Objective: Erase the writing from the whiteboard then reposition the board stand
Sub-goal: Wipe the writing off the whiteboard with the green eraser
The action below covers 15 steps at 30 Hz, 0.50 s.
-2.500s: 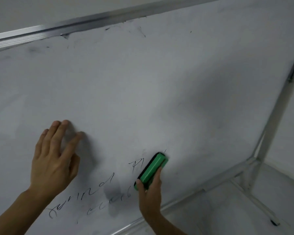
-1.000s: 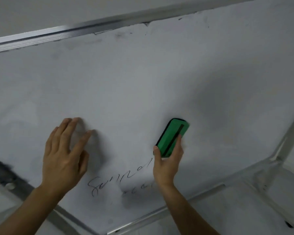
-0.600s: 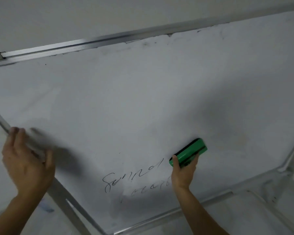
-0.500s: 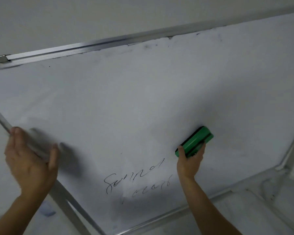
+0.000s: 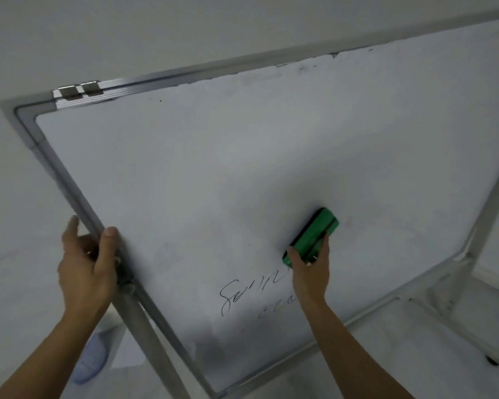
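Observation:
The whiteboard (image 5: 228, 168) in its grey metal frame fills most of the view, tilted. Two lines of black handwriting (image 5: 242, 295) sit low on the board, partly hidden by my right wrist. My right hand (image 5: 310, 272) grips a green eraser (image 5: 314, 236) and presses it flat on the board just above the writing. My left hand (image 5: 87, 263) grips the board's left frame edge, thumb on the front, fingers behind. The stand's left leg (image 5: 153, 341) runs down below that hand.
The stand's right post (image 5: 490, 208) and its foot bar (image 5: 458, 332) with a black end cap (image 5: 491, 361) rest on the pale floor at lower right. A bluish slipper (image 5: 91, 358) lies on the floor at lower left. Two metal clips (image 5: 77, 90) sit on the top rail.
My left hand left the board surface and took hold of the left frame edge. My right hand swept the eraser up and to the right of the writing. The view shifted left.

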Each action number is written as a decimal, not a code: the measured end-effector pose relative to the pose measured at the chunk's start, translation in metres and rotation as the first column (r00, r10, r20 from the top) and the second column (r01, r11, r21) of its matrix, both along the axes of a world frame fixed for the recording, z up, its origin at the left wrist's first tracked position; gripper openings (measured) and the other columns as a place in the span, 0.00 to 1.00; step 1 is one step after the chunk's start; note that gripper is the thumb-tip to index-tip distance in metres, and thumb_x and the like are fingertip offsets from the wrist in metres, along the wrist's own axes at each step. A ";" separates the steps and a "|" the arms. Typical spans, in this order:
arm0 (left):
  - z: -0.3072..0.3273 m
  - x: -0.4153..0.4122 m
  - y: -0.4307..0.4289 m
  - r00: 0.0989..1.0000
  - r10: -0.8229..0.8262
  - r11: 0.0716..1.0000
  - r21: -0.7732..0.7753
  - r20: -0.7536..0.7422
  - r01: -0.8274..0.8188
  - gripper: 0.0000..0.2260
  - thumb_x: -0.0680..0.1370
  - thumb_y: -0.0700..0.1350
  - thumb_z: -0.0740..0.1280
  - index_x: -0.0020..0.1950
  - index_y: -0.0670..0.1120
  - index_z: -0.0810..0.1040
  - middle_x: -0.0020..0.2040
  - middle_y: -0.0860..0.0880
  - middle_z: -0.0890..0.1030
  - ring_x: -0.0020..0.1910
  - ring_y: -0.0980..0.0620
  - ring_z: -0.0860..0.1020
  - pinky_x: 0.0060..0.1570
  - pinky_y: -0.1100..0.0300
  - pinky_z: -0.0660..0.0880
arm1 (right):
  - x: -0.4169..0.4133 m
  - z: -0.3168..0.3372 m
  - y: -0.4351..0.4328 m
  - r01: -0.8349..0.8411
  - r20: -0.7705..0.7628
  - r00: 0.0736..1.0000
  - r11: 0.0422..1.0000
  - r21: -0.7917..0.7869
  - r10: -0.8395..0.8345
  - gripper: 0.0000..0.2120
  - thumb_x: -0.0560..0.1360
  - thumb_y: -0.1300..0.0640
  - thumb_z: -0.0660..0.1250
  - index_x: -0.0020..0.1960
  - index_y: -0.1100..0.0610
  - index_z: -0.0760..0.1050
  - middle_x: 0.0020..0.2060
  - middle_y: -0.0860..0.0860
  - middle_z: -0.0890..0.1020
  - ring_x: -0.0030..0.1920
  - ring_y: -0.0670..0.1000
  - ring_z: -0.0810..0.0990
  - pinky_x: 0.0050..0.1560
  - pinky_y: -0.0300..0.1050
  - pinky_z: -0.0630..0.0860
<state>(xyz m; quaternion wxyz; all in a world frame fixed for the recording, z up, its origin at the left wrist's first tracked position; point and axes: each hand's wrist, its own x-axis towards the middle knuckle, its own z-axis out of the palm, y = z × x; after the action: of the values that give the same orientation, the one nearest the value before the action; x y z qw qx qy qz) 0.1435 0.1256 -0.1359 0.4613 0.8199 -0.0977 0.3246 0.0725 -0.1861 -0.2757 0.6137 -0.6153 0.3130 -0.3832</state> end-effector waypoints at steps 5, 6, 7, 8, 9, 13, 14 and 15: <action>0.000 0.002 0.009 0.998 -0.038 0.996 0.077 0.040 0.035 0.23 0.83 0.56 0.54 0.35 0.42 0.72 0.31 0.49 0.77 0.31 0.50 0.75 0.34 0.59 0.67 | -0.013 -0.055 0.145 -0.208 -0.178 0.971 0.930 -0.302 0.160 0.44 0.70 0.43 0.70 0.76 0.39 0.45 0.62 0.47 0.69 0.56 0.45 0.72 0.53 0.40 0.73; 0.001 0.002 0.010 0.998 -0.039 0.994 0.103 0.044 0.035 0.24 0.82 0.57 0.54 0.35 0.43 0.72 0.30 0.50 0.77 0.30 0.52 0.74 0.34 0.59 0.68 | -0.021 -0.078 0.167 -0.316 -0.275 0.935 0.882 -0.350 0.226 0.46 0.70 0.40 0.67 0.74 0.35 0.37 0.64 0.49 0.68 0.57 0.46 0.71 0.53 0.38 0.74; -0.001 0.004 0.014 0.997 -0.049 0.990 0.136 0.060 0.040 0.24 0.81 0.58 0.54 0.35 0.43 0.73 0.31 0.51 0.77 0.29 0.52 0.74 0.34 0.58 0.68 | -0.029 -0.100 0.182 -0.425 -0.380 0.882 0.817 -0.389 0.278 0.47 0.70 0.39 0.65 0.70 0.31 0.29 0.65 0.50 0.66 0.60 0.47 0.70 0.55 0.37 0.74; -0.001 0.004 0.016 0.996 -0.067 0.987 0.149 0.060 0.057 0.24 0.81 0.58 0.53 0.36 0.43 0.73 0.31 0.52 0.77 0.30 0.52 0.74 0.34 0.57 0.69 | -0.036 -0.117 0.190 -0.493 -0.445 0.842 0.769 -0.407 0.305 0.49 0.71 0.40 0.65 0.66 0.29 0.24 0.66 0.51 0.66 0.62 0.48 0.68 0.57 0.38 0.75; -0.003 0.005 0.019 0.995 -0.079 0.986 0.154 0.065 0.068 0.24 0.81 0.58 0.53 0.36 0.43 0.73 0.31 0.52 0.78 0.30 0.51 0.75 0.34 0.56 0.70 | -0.038 -0.123 0.193 -0.514 -0.479 0.824 0.756 -0.405 0.303 0.50 0.71 0.42 0.66 0.65 0.29 0.23 0.66 0.52 0.66 0.62 0.49 0.68 0.57 0.39 0.75; -0.006 0.008 0.018 0.993 -0.075 0.991 0.118 0.095 0.064 0.22 0.82 0.55 0.55 0.36 0.42 0.73 0.30 0.53 0.77 0.30 0.51 0.75 0.33 0.59 0.68 | -0.007 -0.084 0.160 -0.062 -0.200 0.980 0.957 -0.285 0.004 0.42 0.72 0.44 0.67 0.76 0.43 0.45 0.63 0.57 0.70 0.57 0.54 0.74 0.46 0.40 0.72; -0.007 0.008 0.017 0.993 -0.070 0.991 0.118 0.095 0.059 0.22 0.82 0.55 0.55 0.35 0.42 0.73 0.30 0.53 0.76 0.30 0.51 0.74 0.33 0.60 0.67 | 0.004 -0.075 0.155 0.024 -0.149 0.987 0.968 -0.250 -0.063 0.42 0.73 0.45 0.69 0.77 0.47 0.47 0.64 0.57 0.70 0.58 0.54 0.74 0.47 0.41 0.72; -0.009 0.009 0.016 0.993 -0.064 0.992 0.115 0.099 0.052 0.22 0.82 0.55 0.55 0.35 0.42 0.73 0.29 0.52 0.75 0.30 0.51 0.74 0.32 0.61 0.66 | 0.013 -0.071 0.155 0.071 -0.113 0.989 0.969 -0.237 -0.100 0.42 0.73 0.47 0.69 0.78 0.48 0.48 0.65 0.57 0.70 0.60 0.54 0.74 0.49 0.42 0.73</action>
<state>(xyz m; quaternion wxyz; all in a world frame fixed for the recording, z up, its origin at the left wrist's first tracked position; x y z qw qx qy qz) 0.1520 0.1418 -0.1446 0.4179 0.8237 -0.1632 0.3467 0.0856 -0.0309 -0.3466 0.4997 -0.6913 0.3298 -0.4045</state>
